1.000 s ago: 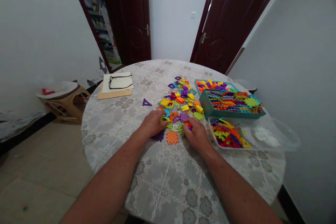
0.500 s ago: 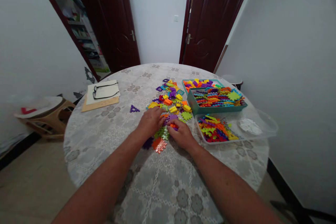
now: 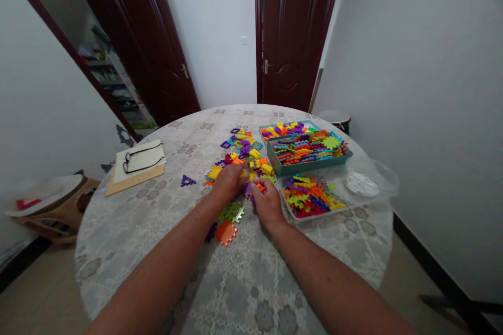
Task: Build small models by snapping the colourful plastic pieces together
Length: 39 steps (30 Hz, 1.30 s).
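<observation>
Over a loose heap of colourful plastic interlocking pieces (image 3: 215, 171), my left hand (image 3: 230, 182) bends its fingers downward. Its fingertips are hidden, close to yellow pieces, so what they grip cannot be made out. My right hand (image 3: 268, 200) pinches an orange and purple interlocking piece (image 3: 258, 187) between thumb and fingers, just beside the left hand. A flat green piece (image 3: 232, 212) and an orange square piece (image 3: 226, 233) lie below my left hand, close to its wrist. A purple triangle (image 3: 187, 181) lies apart on the left.
To the right stand a teal box (image 3: 314, 168) full of stacked pieces, a teal tray (image 3: 262, 137) behind it, and a clear plastic container (image 3: 314, 214) holding more pieces. Eyeglasses (image 3: 143, 158) rest on papers (image 3: 118, 178) at the left. A patterned cloth (image 3: 251, 282) covers the round table.
The view has shifted, bringing a wall clock into sight. My hands have moved farther from the green and orange flat pieces, my left hand deeper into the heap. My right hand still pinches its piece.
</observation>
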Available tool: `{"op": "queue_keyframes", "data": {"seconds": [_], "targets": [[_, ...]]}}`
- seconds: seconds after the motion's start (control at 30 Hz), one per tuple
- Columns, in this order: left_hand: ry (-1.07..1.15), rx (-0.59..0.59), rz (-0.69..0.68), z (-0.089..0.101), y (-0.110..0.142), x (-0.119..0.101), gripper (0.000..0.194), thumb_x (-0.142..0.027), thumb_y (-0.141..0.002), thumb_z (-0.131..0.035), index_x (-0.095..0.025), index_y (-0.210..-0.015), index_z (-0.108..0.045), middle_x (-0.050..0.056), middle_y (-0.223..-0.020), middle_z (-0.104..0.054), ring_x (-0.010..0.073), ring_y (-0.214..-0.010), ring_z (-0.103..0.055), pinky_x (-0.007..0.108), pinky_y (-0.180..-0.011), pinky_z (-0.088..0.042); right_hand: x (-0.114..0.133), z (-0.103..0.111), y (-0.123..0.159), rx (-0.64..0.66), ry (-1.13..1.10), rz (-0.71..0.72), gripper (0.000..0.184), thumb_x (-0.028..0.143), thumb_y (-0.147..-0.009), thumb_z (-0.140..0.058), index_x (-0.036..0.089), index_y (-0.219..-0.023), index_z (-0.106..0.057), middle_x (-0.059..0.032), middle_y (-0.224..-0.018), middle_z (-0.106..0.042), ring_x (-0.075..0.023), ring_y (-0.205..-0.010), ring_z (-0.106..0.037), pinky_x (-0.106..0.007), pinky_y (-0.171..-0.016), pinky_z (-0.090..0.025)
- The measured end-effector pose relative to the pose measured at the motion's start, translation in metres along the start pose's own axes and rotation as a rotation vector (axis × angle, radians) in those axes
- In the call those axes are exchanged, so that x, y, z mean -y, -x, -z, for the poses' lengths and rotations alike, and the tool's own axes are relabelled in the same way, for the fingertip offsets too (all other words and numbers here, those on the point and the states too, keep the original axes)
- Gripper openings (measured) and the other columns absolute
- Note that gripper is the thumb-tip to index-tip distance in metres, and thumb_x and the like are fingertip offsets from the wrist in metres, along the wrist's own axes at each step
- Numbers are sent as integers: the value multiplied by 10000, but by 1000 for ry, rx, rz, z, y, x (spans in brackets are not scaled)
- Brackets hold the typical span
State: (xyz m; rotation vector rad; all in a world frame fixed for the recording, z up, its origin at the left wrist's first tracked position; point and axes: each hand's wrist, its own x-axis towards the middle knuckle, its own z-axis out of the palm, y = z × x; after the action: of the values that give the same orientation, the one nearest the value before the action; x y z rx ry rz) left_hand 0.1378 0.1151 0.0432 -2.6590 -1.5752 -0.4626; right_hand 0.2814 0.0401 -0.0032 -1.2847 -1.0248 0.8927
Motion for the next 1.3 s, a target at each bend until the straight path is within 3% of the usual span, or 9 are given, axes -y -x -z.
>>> {"op": "queue_keyframes", "data": {"seconds": [0.1,0.2,0.37,0.6,0.77,0.9,1.07,1.2,1.3], "targets": [[152,-51,15,6,21,8,464,-282,-950,-650,-202,-1405,-603,78,-1076,-767,219,-959,-717,327,-890,-553,1,-2,-4,14,-101,-100,381,517,-845,-689,220,-1083,-680,-28,-961,-716,-155,-699,-629,-240,-555,-476],[275,-50,-74,11,37,7,517,-302,-981,-618,-246,-1487,-534,34,-1016,-765,188,-881,-721,300,-845,-560,5,-4,-5,112,-206,-118,450,509,-816,-722,215,-1153,-674,-40,-1017,-722,-139,-698,-636,-230,-551,-489],[224,-19,-228,10,41,0,606,-256,-986,-596,-289,-1570,-435,77,-1234,-721,223,-1084,-713,325,-919,-563,11,-5,-3,353,-353,-247,530,491,-754,-745,208,-1187,-630,43,-748,-637,-109,-489,-512,-215,-409,-396],[246,117,-403,28,18,6,616,-275,-930,-684,-315,-1516,-500,88,-1309,-639,205,-1065,-690,320,-919,-569,8,-10,1,167,-290,-256,259,444,-773,-631,214,-892,-621,73,-601,-550,-111,-449,-481,-212,-389,-345],[278,168,-432,40,-15,17,494,-336,-952,-641,-244,-1434,-580,102,-1347,-654,225,-1146,-668,369,-1022,-543,4,-12,-1,65,-322,-292,245,450,-767,-601,221,-855,-602,74,-569,-537,-123,-462,-495,-211,-406,-374],[135,82,-409,28,-50,7,396,-265,-957,-592,-187,-1341,-647,138,-1351,-653,261,-1245,-621,398,-1102,-485,3,-14,-1,73,-284,-270,256,409,-747,-639,225,-923,-605,67,-644,-582,-125,-485,-531,-209,-408,-380],[-148,208,-298,6,-82,-14,399,-221,-882,-663,-206,-1279,-700,151,-1278,-682,312,-1200,-626,442,-1051,-490,8,-14,8,155,-155,-180,258,350,-758,-641,229,-984,-606,57,-762,-637,-114,-528,-559,-206,-444,-397],[-227,236,-251,0,-80,-8,286,-227,-886,-639,-195,-1154,-734,157,-1194,-695,316,-1139,-639,431,-986,-499,10,-12,9,158,-170,-165,238,353,-773,-650,224,-966,-600,51,-779,-639,-120,-575,-570,-218,-508,-435],[-257,237,-227,5,-63,5,323,-221,-891,-610,-214,-1197,-712,140,-1205,-693,299,-1138,-640,417,-988,-492,10,-12,7,138,-192,-138,262,346,-771,-658,211,-993,-622,34,-805,-658,-131,-644,-590,-228,-581,-465]]}}
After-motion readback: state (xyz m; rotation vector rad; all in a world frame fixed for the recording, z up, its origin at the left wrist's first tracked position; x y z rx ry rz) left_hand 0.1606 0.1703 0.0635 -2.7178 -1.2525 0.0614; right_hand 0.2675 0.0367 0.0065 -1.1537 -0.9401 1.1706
